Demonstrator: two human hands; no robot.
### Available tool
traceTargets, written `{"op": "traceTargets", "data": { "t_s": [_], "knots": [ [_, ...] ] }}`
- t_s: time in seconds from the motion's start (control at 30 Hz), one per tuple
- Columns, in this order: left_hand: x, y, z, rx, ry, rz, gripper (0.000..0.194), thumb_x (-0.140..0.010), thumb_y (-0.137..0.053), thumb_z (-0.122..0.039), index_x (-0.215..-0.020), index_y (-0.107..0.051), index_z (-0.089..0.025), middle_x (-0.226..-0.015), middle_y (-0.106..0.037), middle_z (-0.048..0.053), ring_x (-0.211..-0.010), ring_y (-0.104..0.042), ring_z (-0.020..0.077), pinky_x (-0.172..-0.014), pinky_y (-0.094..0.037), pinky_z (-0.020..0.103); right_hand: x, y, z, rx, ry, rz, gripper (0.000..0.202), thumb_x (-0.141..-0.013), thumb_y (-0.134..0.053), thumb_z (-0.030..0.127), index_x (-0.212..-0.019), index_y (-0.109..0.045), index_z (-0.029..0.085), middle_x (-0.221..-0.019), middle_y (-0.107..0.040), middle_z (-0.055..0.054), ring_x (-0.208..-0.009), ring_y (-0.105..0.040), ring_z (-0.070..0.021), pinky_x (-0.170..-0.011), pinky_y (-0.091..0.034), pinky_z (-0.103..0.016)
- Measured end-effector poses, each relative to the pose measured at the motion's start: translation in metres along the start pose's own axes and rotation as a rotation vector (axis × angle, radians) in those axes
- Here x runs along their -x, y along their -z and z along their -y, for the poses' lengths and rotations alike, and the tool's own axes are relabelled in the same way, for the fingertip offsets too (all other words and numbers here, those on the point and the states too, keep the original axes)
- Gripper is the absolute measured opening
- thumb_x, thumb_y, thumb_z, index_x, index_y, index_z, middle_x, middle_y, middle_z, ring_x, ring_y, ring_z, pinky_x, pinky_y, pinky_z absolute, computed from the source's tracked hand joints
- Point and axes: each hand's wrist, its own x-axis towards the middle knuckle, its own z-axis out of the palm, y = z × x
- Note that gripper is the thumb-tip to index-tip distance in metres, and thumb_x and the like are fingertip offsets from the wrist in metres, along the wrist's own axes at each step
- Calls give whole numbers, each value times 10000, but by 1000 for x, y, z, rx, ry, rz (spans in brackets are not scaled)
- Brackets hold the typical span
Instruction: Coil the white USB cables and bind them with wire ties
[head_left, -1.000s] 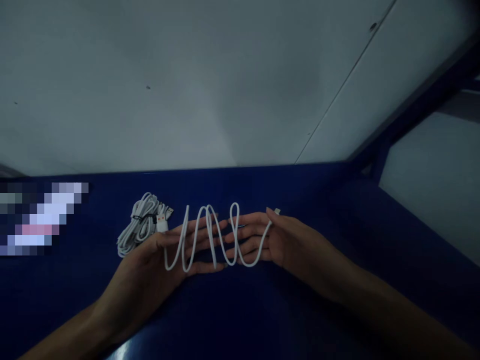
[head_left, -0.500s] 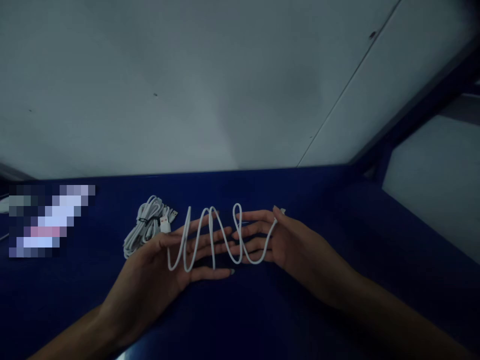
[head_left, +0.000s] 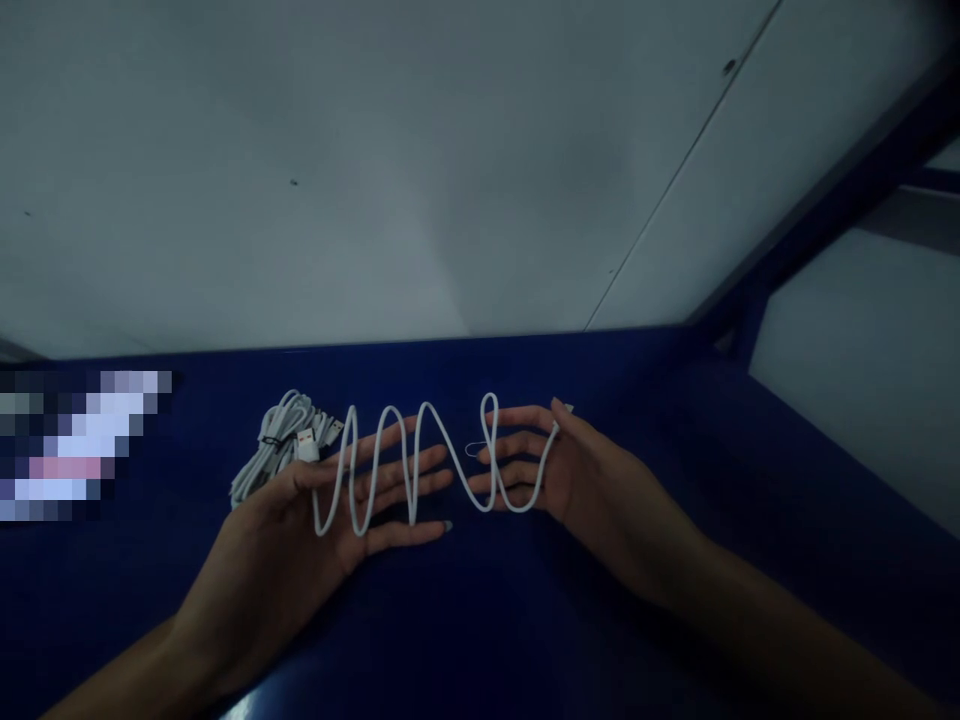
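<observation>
A white USB cable (head_left: 417, 450) runs in loose zigzag loops across both palms. My left hand (head_left: 277, 545) lies palm up, fingers spread under the loops. Its thumb presses the cable by the USB plug (head_left: 308, 443), which sticks up beyond the thumb. My right hand (head_left: 592, 480) faces it, fingers pointing left, with its thumb pinching the cable's other end. That end's plug is mostly hidden by the thumb. Just behind my left hand lies a bundle of white USB cables (head_left: 262, 462), bound with a dark tie.
Both hands are over a blue table (head_left: 465, 620). A pale wall panel (head_left: 375, 200) rises behind it. On the right stands a blue frame bar (head_left: 810, 235). A pixelated patch hides something at the left edge. A thin white loop (head_left: 474, 450) shows between the hands.
My hands have drawn slightly apart, mainly the left one going left, and the cable's loops are spread wider. The whole view has shifted a little.
</observation>
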Motion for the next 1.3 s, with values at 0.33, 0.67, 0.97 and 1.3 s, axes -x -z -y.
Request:
{"op": "traceTargets", "data": {
  "t_s": [0.33, 0.67, 0.97, 1.3],
  "knots": [
    [-2, 2, 7, 8, 41, -65, 560, -1066, -478, -324, -1612, -600, -313, -1593, -676, 82, -1662, -341, 399, -1295, -345, 663, 3, 1, -3, 234, 2, 25, 605, -1128, -454, 674, -1236, -812, 199, -1203, -770, -144, -1009, -680, -252, -921, -544, -426],
    [-4, 2, 12, -127, 129, 87, 519, -1088, -443, -317, -1519, -688, -165, -1645, -605, 172, -1509, -536, 464, -1225, -423, 663, 7, -19, -10, 183, 17, 139, 464, -1130, -534, 601, -1192, -767, 205, -1179, -743, -111, -995, -728, -230, -893, -609, -407],
    [-3, 4, 17, -217, 184, 193, 478, -1056, -486, -284, -1477, -691, -190, -1285, -787, 166, -1083, -782, 344, -1006, -618, 531, 20, -32, -23, 798, 283, 128, 262, -1107, -656, 431, -1307, -670, 263, -1020, -761, -37, -832, -719, -197, -780, -604, -381],
    [8, -2, 6, -524, 328, 280, 243, -858, -857, -269, -1098, -824, -286, -921, -769, 25, -868, -743, 247, -760, -575, 343, 21, -47, -2, 1638, 1252, 169, 504, -1127, -506, 497, -1382, -704, 111, -1277, -742, -219, -1067, -695, -311, -810, -627, -408]
  ]
}}
